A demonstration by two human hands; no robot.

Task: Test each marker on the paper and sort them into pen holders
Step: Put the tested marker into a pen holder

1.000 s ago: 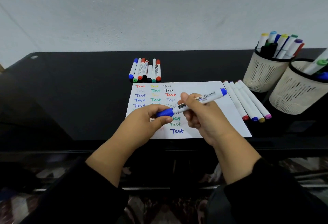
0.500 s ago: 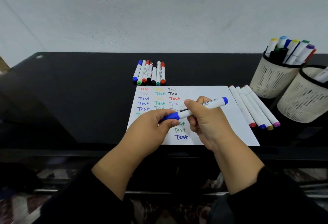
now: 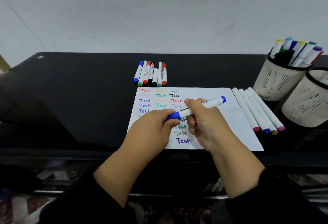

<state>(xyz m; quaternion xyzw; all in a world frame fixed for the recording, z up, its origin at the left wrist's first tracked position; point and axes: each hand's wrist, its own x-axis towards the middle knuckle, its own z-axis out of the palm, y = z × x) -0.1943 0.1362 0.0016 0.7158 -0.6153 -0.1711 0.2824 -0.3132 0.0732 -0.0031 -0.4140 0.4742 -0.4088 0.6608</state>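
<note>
Light, stiff blue marker (image 3: 198,108): right hand (image 3: 204,122) wraps the barrel, left hand (image 3: 156,126) fingers pinch the cap at 9 o'clock; grip mid-barrel, smooth plastic may slip

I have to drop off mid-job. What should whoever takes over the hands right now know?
Left hand pinches the blue cap; right hand grips the barrel of the blue marker over the paper.
Done: many "Test" words written; far holder holds markers.
Left: seven markers behind the paper, four at its right edge, and this one to sort. Near holder is partly out of view.
</note>
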